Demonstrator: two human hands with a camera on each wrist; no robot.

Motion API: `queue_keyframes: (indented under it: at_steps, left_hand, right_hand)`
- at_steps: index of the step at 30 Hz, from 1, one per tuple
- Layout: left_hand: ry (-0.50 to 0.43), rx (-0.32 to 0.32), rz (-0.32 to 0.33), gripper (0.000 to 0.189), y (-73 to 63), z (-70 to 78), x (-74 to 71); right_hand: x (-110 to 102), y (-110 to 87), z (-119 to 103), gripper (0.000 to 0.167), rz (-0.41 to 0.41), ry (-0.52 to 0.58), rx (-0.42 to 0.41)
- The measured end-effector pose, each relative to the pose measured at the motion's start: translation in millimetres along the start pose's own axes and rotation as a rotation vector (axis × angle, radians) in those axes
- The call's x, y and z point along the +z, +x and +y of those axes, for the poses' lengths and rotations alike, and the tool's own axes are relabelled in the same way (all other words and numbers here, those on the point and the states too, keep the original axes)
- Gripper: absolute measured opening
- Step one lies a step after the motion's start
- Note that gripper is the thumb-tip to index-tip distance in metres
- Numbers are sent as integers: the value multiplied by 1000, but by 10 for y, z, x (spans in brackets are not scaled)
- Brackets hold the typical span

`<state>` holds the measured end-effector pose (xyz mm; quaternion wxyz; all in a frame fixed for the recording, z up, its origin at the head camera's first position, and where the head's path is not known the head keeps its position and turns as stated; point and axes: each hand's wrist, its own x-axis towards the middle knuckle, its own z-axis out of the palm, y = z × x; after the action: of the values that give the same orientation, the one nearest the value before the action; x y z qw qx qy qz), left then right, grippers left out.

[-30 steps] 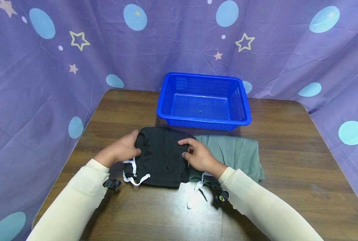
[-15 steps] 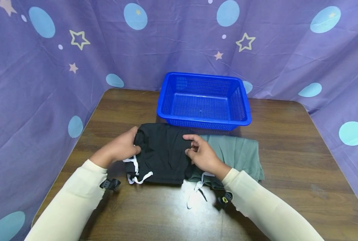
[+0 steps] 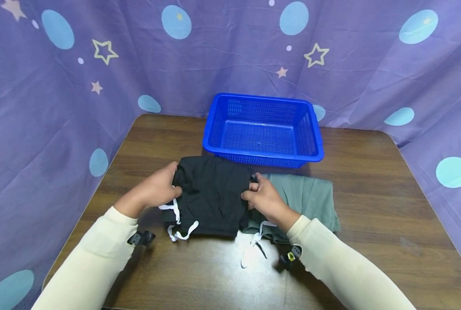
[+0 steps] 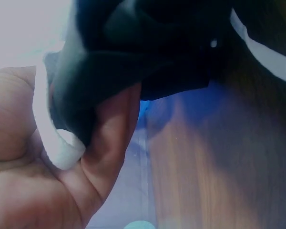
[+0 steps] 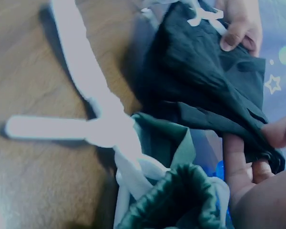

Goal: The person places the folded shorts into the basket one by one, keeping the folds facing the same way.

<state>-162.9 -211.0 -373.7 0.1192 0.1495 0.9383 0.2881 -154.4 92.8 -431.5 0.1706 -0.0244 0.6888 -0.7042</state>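
Observation:
A folded pair of black drawstring shorts [image 3: 215, 193] hangs between both hands, its lower part close over the table. At its left edge my left hand [image 3: 157, 187] pinches the cloth, thumb in front and fingers behind. White drawstring [image 3: 191, 230] dangles from that side, and in the left wrist view a white cord loop [image 4: 62, 148] lies against the palm. My right hand [image 3: 267, 200] pinches the right edge, its fingers under the fabric [image 5: 205, 81] in the right wrist view. Beneath the right hand and wrist lies a folded green drawstring garment [image 3: 308, 193].
Behind the clothes stands a blue plastic basket [image 3: 263, 154], with nothing in it, near the back edge of the wooden table [image 3: 370, 206]. A white cord [image 3: 250, 249] from the green garment trails toward the front. A purple patterned curtain [image 3: 230, 56] surrounds the table's far sides.
The black shorts have risen slightly and shifted a little right and away from me. My right hand moved right and its fingers closed on the edge; the left kept its grip.

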Motion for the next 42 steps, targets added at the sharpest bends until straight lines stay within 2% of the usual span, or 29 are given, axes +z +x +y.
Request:
queue_keyframes:
  at_steps: [3, 5, 9, 10, 12, 13, 15, 19, 24, 28, 33, 36, 38, 42]
  left_hand:
    - [-9, -1, -2, 67, 5, 1, 19]
    - [-24, -7, -2, 68, 6, -5, 30]
    - [-11, -23, -8, 70, -1, -16, 39]
    - [-10, -28, -13, 71, -2, -15, 41]
    - [-9, -34, -21, 67, 6, -31, 60]
    - [-9, -37, -26, 66, 14, -44, 78]
    - [-24, -54, -43, 66, 38, -76, 120]
    - [-44, -103, -66, 68, 96, -151, 222]
    - [-4, -157, -78, 64, 160, -197, 330]
    - [48, -181, -74, 54, 194, -178, 392]
    - [127, -200, -70, 37, 216, -114, 443]
    - [141, -187, -64, 27, 222, -88, 461]
    - [131, -179, -55, 24, 220, -79, 461]
    - [100, -169, -51, 23, 215, -82, 445]
  right_hand:
    - [-30, 27, 28, 75, -33, 44, 61]
    - [-44, 39, 41, 50, -51, 45, 77]
    - [-43, 53, 54, 31, -37, 13, 85]
    - [-37, 51, 53, 30, -28, 2, 80]
    - [-20, 52, 52, 41, -12, -27, 63]
    - [-9, 53, 50, 39, -9, -39, 54]
    - [9, 51, 39, 49, 2, -69, 53]
    - [52, 66, 6, 62, 47, -118, 106]
    - [115, 112, -11, 79, 120, -147, 127]
    - [147, 133, 13, 73, 145, -182, 162]
    - [148, 146, 54, 57, 124, -229, 207]
    - [142, 146, 62, 41, 100, -245, 203]
    - [141, 141, 64, 36, 98, -291, 182]
    - [162, 118, 57, 35, 80, -381, 126]
